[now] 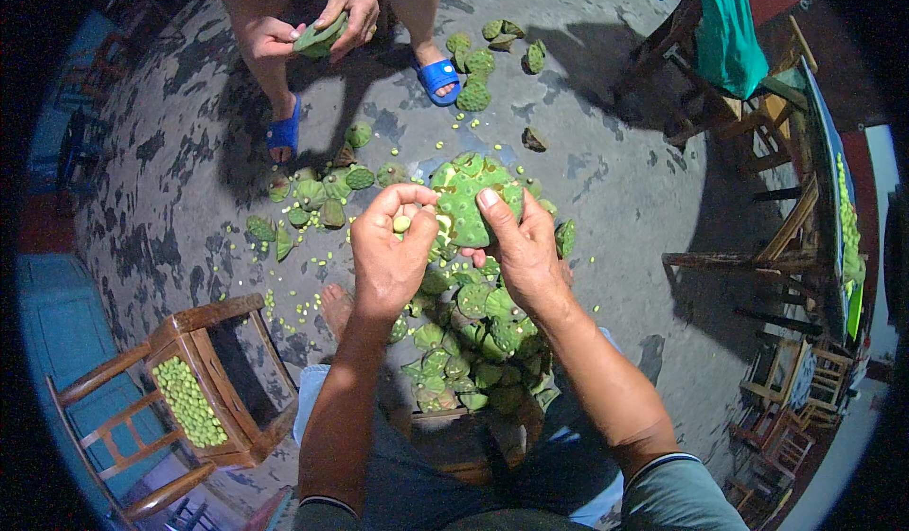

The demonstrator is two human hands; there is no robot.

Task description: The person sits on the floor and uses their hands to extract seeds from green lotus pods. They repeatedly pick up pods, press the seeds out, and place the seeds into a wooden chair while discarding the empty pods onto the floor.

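Observation:
A large green lotus seed pod [465, 211] is held up before me, and my right hand [529, 254] grips its right side with the thumb on top. Parts of its face are torn open along the left and upper edges. At its left edge, my left hand [387, 261] has its fingers curled, with a pale green lotus seed [402, 223] showing between them. Whether the left fingertips also touch the pod cannot be told. Below my hands, a heap of lotus pods [490, 332] lies between my legs.
Opposite sits another person, whose hands [348, 6] hold a pod [321, 37]. Loose seeds and pods [312, 194] are scattered over the concrete floor [618, 197]. To the left, a wooden chair [206, 318] carries many seeds [188, 403]. Tables and a green cloth [728, 34] stand right.

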